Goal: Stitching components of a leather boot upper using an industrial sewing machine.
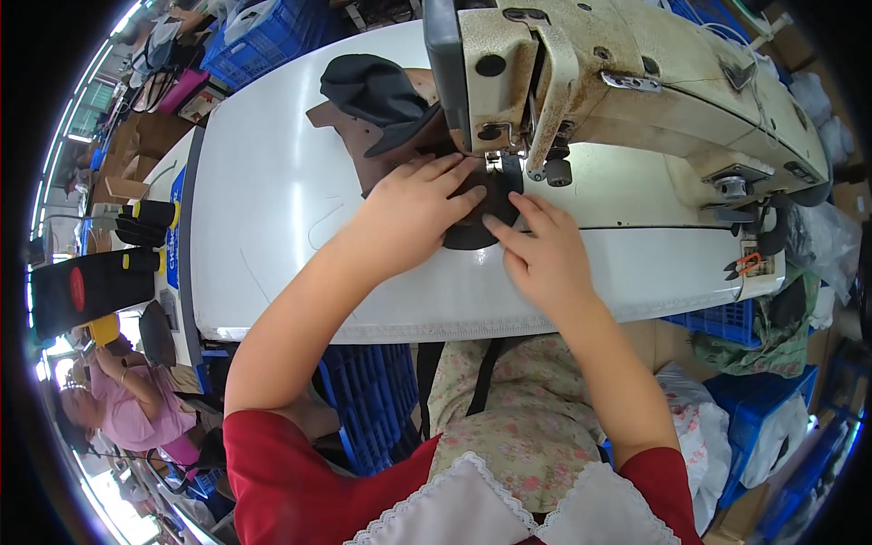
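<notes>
Head view: dark leather-like panel (470,240) held flat beside the presser foot (493,164)

The panel lies on the bed of the industrial sewing machine (636,102), its rounded near edge toward the wearer. Left hand (407,216): unclosed, fingers extended together over the material, reaching almost to the foot; thumb on the panel. Right hand (547,256): unclosed, 2 fingertips down on the panel's right side, the rest loosely bent. Neither grips; contact looks like light pressing. Probable reason: hands on opposite sides keep the panel level and square to the foot. Needle point not visible; cannot tell whether it is in the material.

Brown leather-like piece (356,148) lies beyond the left hand, with bunched black fabric (368,89) on top. This placement presumably leaves the bulk to the left of the machine head, out of the fingers' way. Any join to the panel is hidden.

Orange-handled snips (748,263) sit at the table's right end, likely for easy reach. Ruler strip (454,329) runs along the near edge, plausibly for quick measuring.
</notes>
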A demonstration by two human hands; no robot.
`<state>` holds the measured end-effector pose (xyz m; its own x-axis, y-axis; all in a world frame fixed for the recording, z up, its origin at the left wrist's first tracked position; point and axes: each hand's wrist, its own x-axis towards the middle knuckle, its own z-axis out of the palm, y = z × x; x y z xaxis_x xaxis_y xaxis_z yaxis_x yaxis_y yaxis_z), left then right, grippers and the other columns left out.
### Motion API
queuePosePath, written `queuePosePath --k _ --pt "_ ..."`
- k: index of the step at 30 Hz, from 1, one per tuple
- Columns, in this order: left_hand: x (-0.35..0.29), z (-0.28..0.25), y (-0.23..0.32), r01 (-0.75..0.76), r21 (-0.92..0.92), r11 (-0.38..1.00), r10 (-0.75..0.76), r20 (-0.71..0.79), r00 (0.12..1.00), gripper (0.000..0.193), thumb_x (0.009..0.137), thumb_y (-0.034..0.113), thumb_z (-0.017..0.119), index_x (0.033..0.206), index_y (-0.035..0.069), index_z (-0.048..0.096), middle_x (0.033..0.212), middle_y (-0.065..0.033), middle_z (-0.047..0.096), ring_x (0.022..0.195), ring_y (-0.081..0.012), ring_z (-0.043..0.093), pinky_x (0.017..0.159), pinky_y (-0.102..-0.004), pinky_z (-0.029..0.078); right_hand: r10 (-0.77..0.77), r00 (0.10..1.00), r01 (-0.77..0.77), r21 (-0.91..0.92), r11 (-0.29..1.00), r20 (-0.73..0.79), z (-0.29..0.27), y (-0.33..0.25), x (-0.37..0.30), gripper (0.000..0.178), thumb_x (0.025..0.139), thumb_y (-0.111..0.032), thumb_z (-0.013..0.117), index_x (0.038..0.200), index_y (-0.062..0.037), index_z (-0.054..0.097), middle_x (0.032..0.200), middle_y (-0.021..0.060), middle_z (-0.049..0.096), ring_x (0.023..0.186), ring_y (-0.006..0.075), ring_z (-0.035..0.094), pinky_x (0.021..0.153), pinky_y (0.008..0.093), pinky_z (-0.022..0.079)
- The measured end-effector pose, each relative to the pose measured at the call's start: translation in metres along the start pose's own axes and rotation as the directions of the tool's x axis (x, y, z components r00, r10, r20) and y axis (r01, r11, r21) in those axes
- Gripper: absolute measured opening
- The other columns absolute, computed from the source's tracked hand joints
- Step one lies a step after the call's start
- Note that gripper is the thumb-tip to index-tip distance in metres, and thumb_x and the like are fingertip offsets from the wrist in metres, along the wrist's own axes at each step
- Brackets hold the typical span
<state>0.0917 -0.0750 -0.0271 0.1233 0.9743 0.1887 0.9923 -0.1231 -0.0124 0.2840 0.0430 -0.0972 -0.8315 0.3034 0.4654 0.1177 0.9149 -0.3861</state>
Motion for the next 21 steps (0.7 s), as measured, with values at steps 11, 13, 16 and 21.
queuePosePath --k 11,13,16,21 --pt "-0.002 0.021 -0.016 -0.05 -0.049 0.998 0.05 0.002 0.999 0.038 0.078 0.01 0.063 0.114 0.016 0.072 0.132 -0.0163 0.063 0.125 -0.0297 0.059 0.109 -0.0454 0.044 0.04 0.999 -0.041 0.03 0.999 0.013 0.003 0.001 -0.005 0.035 0.079 -0.007 0.069 0.113 -0.0127 0.073 0.133 0.0143 0.06 0.127 0.0325 0.053 0.1 0.0457 0.046" --pt "-0.002 0.021 -0.017 -0.045 -0.077 0.996 0.046 0.011 0.999 0.037 0.077 0.009 0.064 0.112 0.016 0.072 0.132 -0.0163 0.063 0.125 -0.0301 0.059 0.109 -0.0456 0.044 0.045 0.999 -0.045 0.029 0.999 0.014 0.002 0.0 -0.004 0.035 0.079 -0.007 0.068 0.113 -0.0117 0.073 0.133 0.0142 0.06 0.127 0.0322 0.053 0.1 0.0458 0.046" --pt "-0.001 0.021 -0.016 -0.047 -0.091 0.995 0.048 0.012 0.999 0.037 0.075 0.008 0.065 0.111 0.015 0.073 0.131 -0.0163 0.064 0.125 -0.0301 0.059 0.11 -0.0457 0.044 0.05 0.999 -0.05 0.019 0.999 0.009 0.001 -0.001 -0.004 0.035 0.078 -0.008 0.068 0.113 -0.0113 0.072 0.132 0.0139 0.061 0.126 0.0318 0.054 0.099 0.0456 0.046" --pt "-0.003 0.025 -0.017 -0.042 -0.137 0.99 0.043 0.005 0.999 0.045 0.071 0.004 0.065 0.115 0.015 0.072 0.13 -0.0161 0.064 0.126 -0.0335 0.057 0.108 -0.0474 0.044 0.039 0.999 -0.038 -0.035 0.999 0.02 0.005 -0.009 -0.004 0.036 0.078 -0.009 0.067 0.114 -0.0063 0.071 0.127 0.0143 0.062 0.122 0.0314 0.055 0.099 0.0453 0.047"
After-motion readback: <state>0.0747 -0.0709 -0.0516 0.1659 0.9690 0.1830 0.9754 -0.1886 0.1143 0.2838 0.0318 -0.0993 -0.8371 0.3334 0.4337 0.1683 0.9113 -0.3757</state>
